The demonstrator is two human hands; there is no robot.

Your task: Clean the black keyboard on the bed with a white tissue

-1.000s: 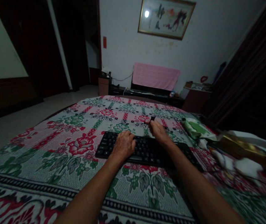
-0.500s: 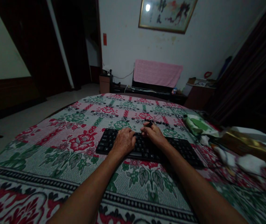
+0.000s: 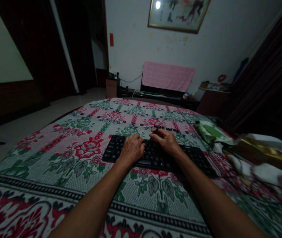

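Observation:
A black keyboard (image 3: 147, 162) lies on the patterned bed cover, its right end turned a little toward me. My left hand (image 3: 132, 148) rests over its left half, fingers lying across the upper keys and nothing visible in them. Above the middle of the keyboard, my right hand (image 3: 165, 141) is closed, thumb and fingers pinching a small slim black tool (image 3: 155, 131). Its lower end points down at the upper key rows; its exact kind is too dark to make out. Just beyond this hand, several small black pieces like loose keycaps (image 3: 173, 129) lie in a row.
The flowered bed cover (image 3: 64, 165) spreads all around the keyboard. To the right are a green and white tissue pack (image 3: 211, 130), crumpled white tissue (image 3: 217, 147), a golden box (image 3: 260, 148) and dark cables. A pink towel (image 3: 168, 76) hangs over a screen by the wall.
My right hand has turned slightly, and the black tool in it now tilts more upright. My left hand stays in place on the keyboard. The view has shifted very slightly.

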